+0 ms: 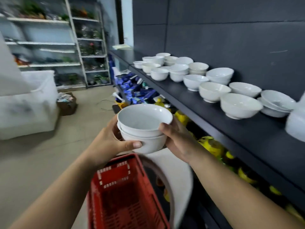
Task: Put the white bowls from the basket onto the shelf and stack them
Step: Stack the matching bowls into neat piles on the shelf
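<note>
I hold a stack of two white bowls [143,128] in the air, in front of the dark shelf [214,116]. My left hand [109,142] grips the stack from the left, thumb across the lower bowl. My right hand [178,141] grips it from the right, thumb on the rim of the upper bowl. Below my hands stands the red plastic basket [125,192]; the part of its inside that shows holds nothing. Several white bowls [212,91] stand on the shelf, some single, some stacked in twos or threes.
A lower shelf level holds yellow items [211,146] and blue packets [137,90]. A white round object [178,176] sits beside the basket. At the left is a translucent white bin [33,103], and behind it white racks [49,43] with goods. A cardboard box [66,103] is on the floor.
</note>
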`<state>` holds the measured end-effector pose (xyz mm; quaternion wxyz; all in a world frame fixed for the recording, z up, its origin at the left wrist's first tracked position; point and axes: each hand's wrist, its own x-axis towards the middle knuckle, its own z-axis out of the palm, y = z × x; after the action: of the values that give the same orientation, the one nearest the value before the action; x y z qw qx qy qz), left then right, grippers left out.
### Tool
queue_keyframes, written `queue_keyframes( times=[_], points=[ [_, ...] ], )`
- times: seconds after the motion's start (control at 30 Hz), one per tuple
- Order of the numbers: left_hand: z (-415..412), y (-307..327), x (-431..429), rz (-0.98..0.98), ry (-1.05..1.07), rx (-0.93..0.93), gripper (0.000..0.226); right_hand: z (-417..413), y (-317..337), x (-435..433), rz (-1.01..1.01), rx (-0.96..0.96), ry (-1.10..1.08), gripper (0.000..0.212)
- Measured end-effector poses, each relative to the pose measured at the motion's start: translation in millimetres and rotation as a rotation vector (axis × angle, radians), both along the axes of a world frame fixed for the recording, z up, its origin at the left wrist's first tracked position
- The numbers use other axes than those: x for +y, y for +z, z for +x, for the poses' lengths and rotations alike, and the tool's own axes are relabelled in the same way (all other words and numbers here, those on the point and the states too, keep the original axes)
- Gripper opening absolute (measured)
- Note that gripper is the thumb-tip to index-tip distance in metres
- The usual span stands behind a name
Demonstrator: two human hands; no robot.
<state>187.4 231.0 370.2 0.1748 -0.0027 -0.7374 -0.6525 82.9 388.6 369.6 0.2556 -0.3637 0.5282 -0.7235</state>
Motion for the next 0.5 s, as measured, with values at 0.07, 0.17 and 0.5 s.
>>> queue_keyframes(
  times=[0.07,0.17,0.5],
  points=[
    [48,2,-35,-0.003,0.050,0.005,0.102,38,-2,-42,-0.013,0.010,0.048,0.083],
    [126,3,-91,-0.034,0.089,0.000,0.107,100,-11,-110,-0.032,0.029,0.097,0.080],
    [274,0,-260,-0.066,0.199,-0.069,0.104,240,-4,-292,0.010,0.020,0.224,0.092]
  ],
)
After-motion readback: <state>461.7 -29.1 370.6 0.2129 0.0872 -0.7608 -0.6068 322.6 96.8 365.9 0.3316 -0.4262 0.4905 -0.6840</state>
